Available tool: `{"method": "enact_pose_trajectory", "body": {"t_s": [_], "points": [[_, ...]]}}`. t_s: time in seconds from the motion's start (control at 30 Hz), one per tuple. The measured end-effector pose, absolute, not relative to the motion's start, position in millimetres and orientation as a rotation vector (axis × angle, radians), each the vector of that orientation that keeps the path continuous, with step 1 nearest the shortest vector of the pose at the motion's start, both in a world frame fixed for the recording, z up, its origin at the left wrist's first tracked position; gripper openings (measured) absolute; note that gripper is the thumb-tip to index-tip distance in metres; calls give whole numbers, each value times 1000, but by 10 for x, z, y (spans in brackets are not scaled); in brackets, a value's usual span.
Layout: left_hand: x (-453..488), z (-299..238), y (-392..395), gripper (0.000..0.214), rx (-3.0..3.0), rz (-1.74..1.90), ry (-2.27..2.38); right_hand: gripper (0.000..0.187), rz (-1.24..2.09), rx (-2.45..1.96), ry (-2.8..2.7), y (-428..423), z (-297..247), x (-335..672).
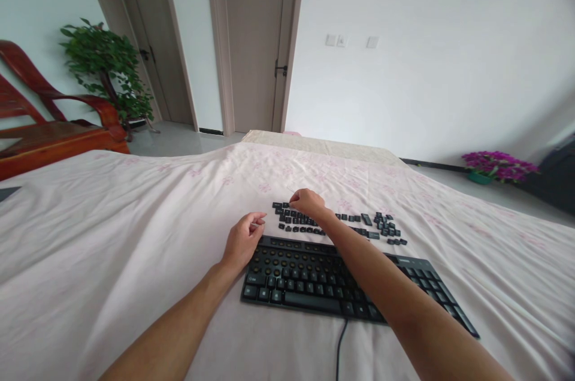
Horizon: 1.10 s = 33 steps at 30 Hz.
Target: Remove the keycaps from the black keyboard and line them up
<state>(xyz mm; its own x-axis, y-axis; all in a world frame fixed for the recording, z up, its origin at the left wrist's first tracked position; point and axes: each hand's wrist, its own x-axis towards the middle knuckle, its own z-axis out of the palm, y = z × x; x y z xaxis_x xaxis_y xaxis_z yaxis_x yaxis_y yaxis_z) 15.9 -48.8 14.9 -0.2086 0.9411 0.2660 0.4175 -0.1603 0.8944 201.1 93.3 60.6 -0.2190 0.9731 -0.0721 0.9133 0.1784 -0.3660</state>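
A black keyboard [314, 282] lies on a pale pink sheet [112, 237], many of its key sockets bare. Several loose black keycaps [341, 222] are spread on the sheet just behind it. My right hand [308, 202] reaches over the keyboard and rests on the left end of the keycaps, fingers curled down in a pinch, with a thin pale sliver showing at its top. My left hand [242, 240] is at the keyboard's upper left corner, fingers curled with thumb against forefinger; what it holds, if anything, is hidden.
The keyboard's cable [340, 345] runs toward me. A red wooden chair [49, 123] and a green potted plant [108, 66] stand at the left, doors [251, 39] behind, purple flowers [496, 165] on the floor at right. A dark flat object [6, 192] lies at the left edge.
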Motion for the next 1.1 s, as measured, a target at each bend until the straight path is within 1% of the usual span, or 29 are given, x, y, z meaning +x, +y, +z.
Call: {"method": "enact_pose_trajectory", "body": {"t_s": [0.13, 0.8, 1.1], "points": [[158, 147, -485, 33, 1547, 1359, 1598, 22, 515, -1830, -2276, 930, 608, 2016], [160, 155, -493, 29, 1601, 1340, 1621, 22, 528, -1784, -2294, 977, 580, 2034], [162, 165, -502, 29, 1593, 1336, 1613, 29, 509, -1803, -2282, 931, 602, 2036]]}}
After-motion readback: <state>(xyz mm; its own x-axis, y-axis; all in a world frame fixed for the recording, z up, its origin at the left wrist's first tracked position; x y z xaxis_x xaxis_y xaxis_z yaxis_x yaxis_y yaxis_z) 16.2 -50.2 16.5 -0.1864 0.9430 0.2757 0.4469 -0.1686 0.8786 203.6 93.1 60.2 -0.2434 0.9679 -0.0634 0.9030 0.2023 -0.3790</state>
